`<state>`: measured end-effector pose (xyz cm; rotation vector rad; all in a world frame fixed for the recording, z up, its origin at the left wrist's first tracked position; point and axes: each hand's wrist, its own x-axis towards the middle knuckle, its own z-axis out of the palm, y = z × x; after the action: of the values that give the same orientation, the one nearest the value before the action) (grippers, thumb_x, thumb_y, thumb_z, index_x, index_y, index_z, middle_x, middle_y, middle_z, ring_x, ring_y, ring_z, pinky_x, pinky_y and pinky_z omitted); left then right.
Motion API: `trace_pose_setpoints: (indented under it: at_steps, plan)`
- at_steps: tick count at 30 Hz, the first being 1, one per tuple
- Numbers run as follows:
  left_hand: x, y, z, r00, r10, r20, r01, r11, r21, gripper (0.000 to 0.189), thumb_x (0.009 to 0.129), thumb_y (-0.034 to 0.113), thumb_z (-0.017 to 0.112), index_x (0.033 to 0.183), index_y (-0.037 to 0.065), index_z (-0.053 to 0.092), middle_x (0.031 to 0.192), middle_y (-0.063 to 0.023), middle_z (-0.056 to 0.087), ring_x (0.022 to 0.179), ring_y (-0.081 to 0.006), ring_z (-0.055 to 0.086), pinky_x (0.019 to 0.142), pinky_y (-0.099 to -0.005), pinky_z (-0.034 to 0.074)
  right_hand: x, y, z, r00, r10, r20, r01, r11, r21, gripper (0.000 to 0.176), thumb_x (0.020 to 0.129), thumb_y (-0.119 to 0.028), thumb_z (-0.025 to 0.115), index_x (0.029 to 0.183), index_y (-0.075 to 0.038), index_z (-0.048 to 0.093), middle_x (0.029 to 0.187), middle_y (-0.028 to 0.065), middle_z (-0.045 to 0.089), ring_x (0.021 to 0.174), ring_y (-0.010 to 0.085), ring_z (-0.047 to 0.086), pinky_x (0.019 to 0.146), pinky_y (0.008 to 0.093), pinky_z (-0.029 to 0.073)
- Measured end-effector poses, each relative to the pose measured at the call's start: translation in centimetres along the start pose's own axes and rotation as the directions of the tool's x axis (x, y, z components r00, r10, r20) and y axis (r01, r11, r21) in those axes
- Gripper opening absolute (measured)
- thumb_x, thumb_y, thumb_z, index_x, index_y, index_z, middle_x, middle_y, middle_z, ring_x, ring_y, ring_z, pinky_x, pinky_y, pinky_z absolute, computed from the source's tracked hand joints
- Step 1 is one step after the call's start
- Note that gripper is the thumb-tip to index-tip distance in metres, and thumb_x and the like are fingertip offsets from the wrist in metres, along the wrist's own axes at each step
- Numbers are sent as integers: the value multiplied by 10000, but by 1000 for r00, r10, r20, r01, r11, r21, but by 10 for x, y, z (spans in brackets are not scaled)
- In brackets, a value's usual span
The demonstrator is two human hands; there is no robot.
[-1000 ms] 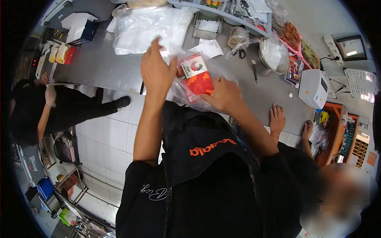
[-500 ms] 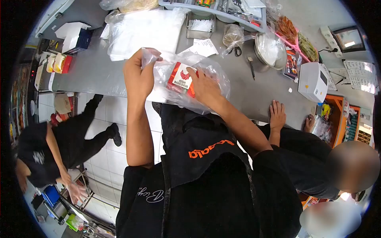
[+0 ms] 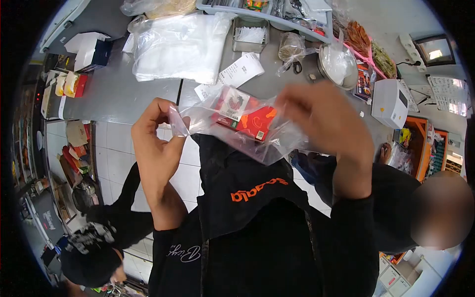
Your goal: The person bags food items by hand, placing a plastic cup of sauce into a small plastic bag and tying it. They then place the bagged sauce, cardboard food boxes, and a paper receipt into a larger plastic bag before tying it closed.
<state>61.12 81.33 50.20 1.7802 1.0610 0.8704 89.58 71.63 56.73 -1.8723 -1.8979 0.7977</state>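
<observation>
At the worktop's near edge: off the label

Pinching the clear bag's left end with the left hand. No longer touching the label of the red box with the right hand; now over by the right side of the clear bag, too blurred to tell if gripping. Looks like the red box inside, about at that near edge, just short of a receipt; can't tell if lifted. Probably means less fiddling with the box, more with the plastic.

Box inside the bag
</observation>
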Motion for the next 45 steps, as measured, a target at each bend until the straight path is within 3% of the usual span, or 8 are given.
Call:
trace_pose_setpoints:
  at_steps: [8, 12, 18, 20, 24, 29, 36, 45]
  plan:
    - [-3, 8, 8, 988, 125, 88, -118, 990, -77, 609, 663, 42, 793, 1207, 31, 518, 903, -35, 535, 850, -138, 514, 840, -277, 429, 126, 183, 166, 614, 760, 213, -728, 441, 524, 579, 806, -546, 799, 961, 8, 727, 827, 114, 737, 673, 169, 676, 621, 345, 541]
    - [9, 12, -2, 942, 327, 79, -317, 942, -112, 965, 602, 322, 911, 1411, 5, 491, 1276, -145, 615, 1154, -240, 581, 953, -349, 417, 133, 146, 176, 789, 611, -63, -333, 510, 793, 435, 885, -377, 783, 1032, 28, 719, 881, 90, 742, 785, 147, 674, 727, 335, 534]
    - [41, -25, 14, 903, -8, 429, 210, 881, -424, 828, 1035, 657, 277, 1377, -45, 551, 1238, -207, 684, 1141, -289, 648, 1000, -381, 455, 106, 51, 83, 850, -31, -526, 433, 610, 663, 260, 978, -169, 658, 1151, 25, 666, 965, 135, 744, 851, 188, 692, 788, 348, 525]
    - [54, -37, 33, 764, -49, 643, 532, 612, -585, 941, 1006, 732, 192, 1418, -52, 508, 1299, -216, 656, 1179, -319, 639, 1017, -425, 474, 82, 25, 55, 868, -193, -457, 443, 718, 538, 250, 981, -148, 646, 1158, 28, 647, 948, 154, 740, 859, 187, 702, 798, 354, 525]
    - [56, -12, 56, 862, -301, 408, 493, 307, -814, 675, 1085, 481, 297, 1480, -55, 409, 1321, -216, 644, 1239, -324, 627, 1022, -419, 526, 57, 22, 60, 908, -211, -363, 378, 784, 492, 228, 980, -144, 647, 1107, 43, 619, 927, 176, 738, 869, 185, 722, 786, 358, 532]
    - [61, -13, 76, 908, -231, 349, 418, 473, -775, 325, 1050, 180, 524, 1234, -55, 653, 1154, -139, 724, 1034, -196, 700, 915, -348, 562, 43, 25, 80, 905, 107, -411, 215, 719, 660, 173, 973, -71, 662, 1103, 26, 602, 1061, 144, 736, 915, 116, 696, 782, 292, 539]
    - [46, 12, 92, 912, -10, 410, 381, 385, -841, 476, 969, -1, 475, 1441, -61, 455, 1271, -196, 664, 1109, -226, 686, 979, -358, 540, 39, 30, 92, 736, 276, -618, 357, 617, 701, 187, 944, -1, 666, 1103, 38, 576, 957, 109, 753, 846, 115, 703, 727, 286, 553]
    - [54, 1, 110, 935, -175, 307, 353, 476, -805, 243, 1037, 82, 536, 1198, -62, 649, 1098, -150, 734, 928, -185, 731, 819, -320, 595, 33, 43, 96, 787, 55, -614, 461, 608, 646, 406, 935, 41, 630, 1319, 29, 500, 1197, 155, 678, 1059, 131, 658, 816, 286, 550]
